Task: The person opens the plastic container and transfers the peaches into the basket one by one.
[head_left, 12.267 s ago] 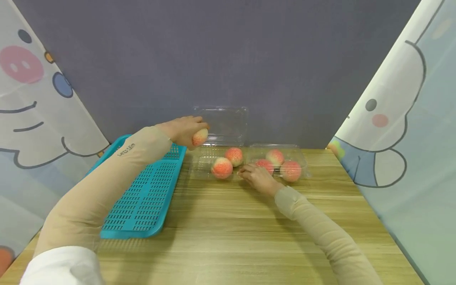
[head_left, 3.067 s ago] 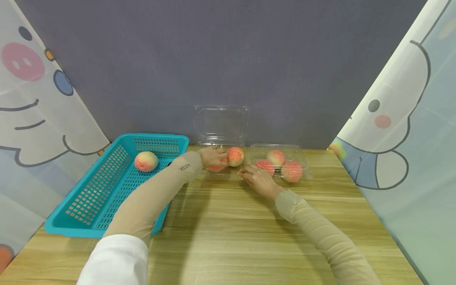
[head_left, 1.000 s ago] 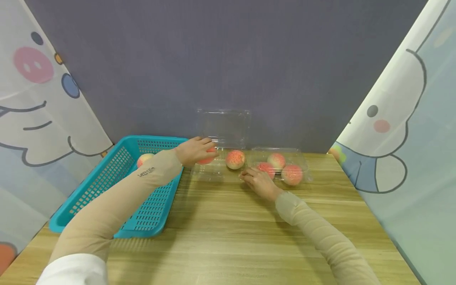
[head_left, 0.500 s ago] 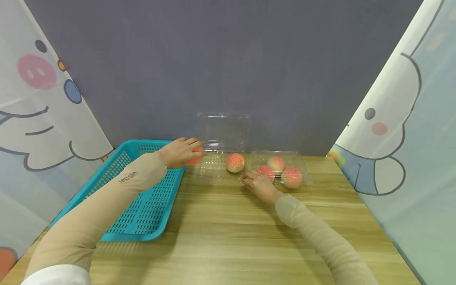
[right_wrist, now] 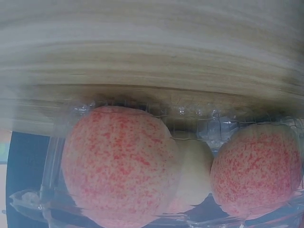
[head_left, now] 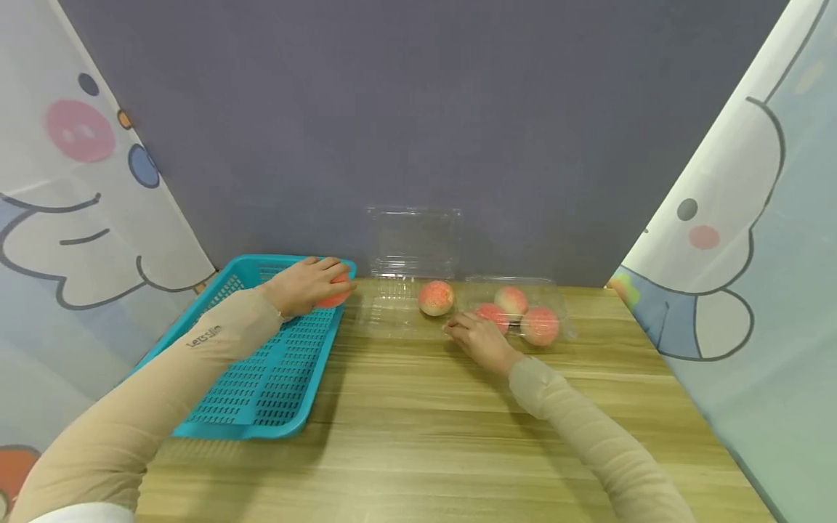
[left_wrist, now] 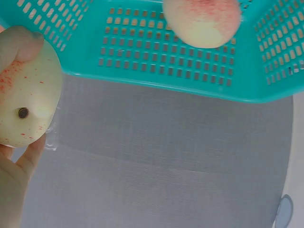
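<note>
My left hand grips a red and cream peach over the right back rim of the turquoise basket; the left wrist view shows its stem end, with thumb and fingers round it. Another peach lies in the basket, hidden behind my forearm in the head view. One peach sits in the clear clamshell container with its lid raised. At that container's front right corner, my right hand pinches the edge, its fingertips partly hidden.
Right of it stands a second clear container with its lid down over three peaches. A grey wall rises right behind the containers. Printed cartoon curtains flank the wooden table.
Earlier, one peach went into the basket. My left hand has since lifted another from the open container and carried it left to the basket. My right hand stays in place.
</note>
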Demonstrator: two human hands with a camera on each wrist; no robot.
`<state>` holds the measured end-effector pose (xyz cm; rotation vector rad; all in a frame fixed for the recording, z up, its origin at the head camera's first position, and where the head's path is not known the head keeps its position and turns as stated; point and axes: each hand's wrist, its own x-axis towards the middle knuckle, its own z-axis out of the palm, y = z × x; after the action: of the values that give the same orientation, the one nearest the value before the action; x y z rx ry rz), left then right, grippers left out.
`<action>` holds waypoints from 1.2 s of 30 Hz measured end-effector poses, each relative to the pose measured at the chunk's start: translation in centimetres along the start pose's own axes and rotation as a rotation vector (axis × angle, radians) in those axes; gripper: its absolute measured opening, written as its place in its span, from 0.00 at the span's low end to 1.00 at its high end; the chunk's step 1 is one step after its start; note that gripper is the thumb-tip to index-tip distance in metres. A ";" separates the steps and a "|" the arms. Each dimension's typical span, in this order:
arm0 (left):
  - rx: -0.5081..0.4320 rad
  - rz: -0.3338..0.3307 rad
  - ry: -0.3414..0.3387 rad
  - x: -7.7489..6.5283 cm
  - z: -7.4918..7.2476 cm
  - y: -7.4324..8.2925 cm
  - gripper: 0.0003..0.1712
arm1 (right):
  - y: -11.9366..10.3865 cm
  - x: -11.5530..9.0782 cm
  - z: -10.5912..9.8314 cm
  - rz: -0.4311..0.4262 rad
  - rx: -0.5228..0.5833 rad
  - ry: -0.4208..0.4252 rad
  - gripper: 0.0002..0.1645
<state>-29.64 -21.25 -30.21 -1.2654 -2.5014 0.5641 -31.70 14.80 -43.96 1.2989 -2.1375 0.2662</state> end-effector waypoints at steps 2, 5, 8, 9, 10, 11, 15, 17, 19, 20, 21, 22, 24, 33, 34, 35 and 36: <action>0.009 -0.007 -0.014 -0.4 0.0 0.0 0.35 | 0.0 -0.1 0.0 -0.001 -0.002 0.020 0.13; 0.007 -0.022 -0.053 -1.2 -0.1 -0.2 0.36 | 0.0 0.0 0.0 -0.005 -0.003 0.033 0.12; -0.008 -0.035 -0.074 -1.9 0.2 -0.3 0.38 | 0.0 0.1 0.0 -0.001 -0.007 0.021 0.11; -0.013 -0.035 -0.070 -2.1 0.4 -0.3 0.38 | 0.0 0.1 0.0 0.000 -0.009 0.016 0.11; -0.011 -0.035 -0.068 -2.2 0.6 -0.4 0.39 | 0.0 0.1 0.0 0.003 -0.009 0.011 0.11; -0.011 -0.034 -0.061 -2.4 0.8 -0.4 0.40 | 0.0 0.2 0.0 0.002 -0.009 0.008 0.12; -0.004 -0.033 -0.024 -3.1 1.6 -0.6 0.41 | 0.0 0.3 0.2 -0.004 -0.006 0.011 0.12; -0.010 -0.041 -0.003 -3.4 2.1 -0.7 0.42 | 0.1 0.3 0.3 -0.005 -0.006 0.015 0.12; -0.022 -0.046 0.023 -3.6 2.6 -0.7 0.41 | 0.1 0.3 0.3 -0.005 -0.011 0.020 0.12; -0.027 -0.049 0.031 -3.7 2.8 -0.8 0.40 | 0.2 0.2 0.3 -0.006 -0.011 0.024 0.12; -0.031 -0.046 0.040 -3.8 3.1 -0.8 0.40 | 0.2 0.1 0.3 -0.010 -0.014 0.026 0.12; -0.035 -0.044 0.043 -3.9 3.3 -0.8 0.39 | 0.2 0.1 0.2 -0.013 -0.018 0.027 0.13; -0.040 -0.040 0.049 -4.2 3.8 -0.9 0.39 | 0.2 0.1 0.1 -0.020 -0.025 0.030 0.13; -0.044 -0.045 0.052 -4.6 5.7 -1.2 0.39 | 0.1 0.2 0.3 -0.023 -0.026 0.037 0.12; -0.042 -0.044 0.040 -4.6 5.8 -1.2 0.39 | 0.1 0.1 0.3 -0.024 -0.023 0.038 0.12; -0.038 -0.048 0.022 -4.5 6.0 -1.2 0.39 | 0.1 0.2 0.3 -0.022 -0.022 0.039 0.12; -0.036 -0.052 -0.001 -4.4 6.1 -1.2 0.40 | 0.1 0.2 0.3 -0.019 -0.021 0.040 0.12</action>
<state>-30.49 -26.74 -35.41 -1.2093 -2.5479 0.5106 -32.00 14.59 -44.09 1.2908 -2.0882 0.2589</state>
